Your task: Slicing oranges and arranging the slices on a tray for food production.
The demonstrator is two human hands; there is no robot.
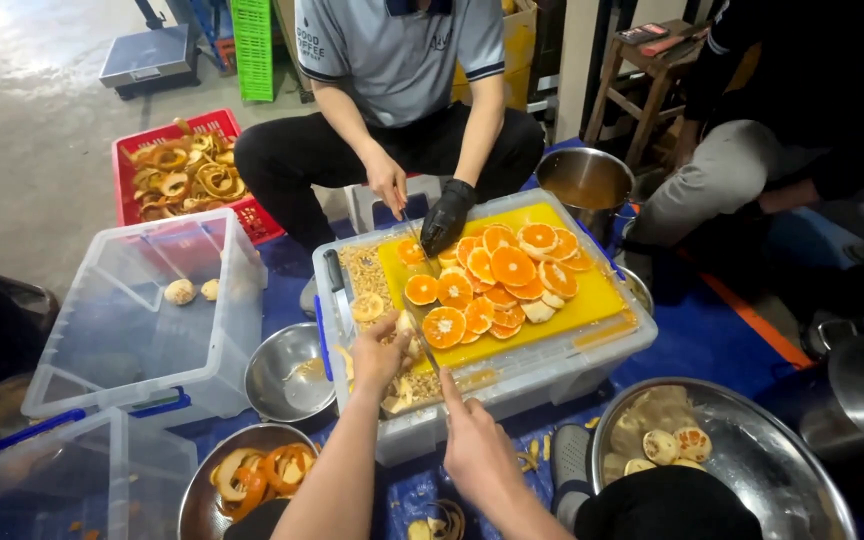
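- Our left hand is curled shut around a peeled orange, pressing it down at the near left edge of the yellow cutting board.
- Our right hand is closed on the handle of a knife, just behind and to the right of the fruit.
- The two hands sit close together, with the fruit nearer the left one.
- The knife's long axis runs from our right hand up and to the left, with the tip pointing at the orange.
- Beyond, orange slices cover the board, which rests on a clear plastic bin.
- Across the surface, another person's gloved hand and bare hand work on slices.
- A second knife lies on the bin's left rim, its long axis running away from us.
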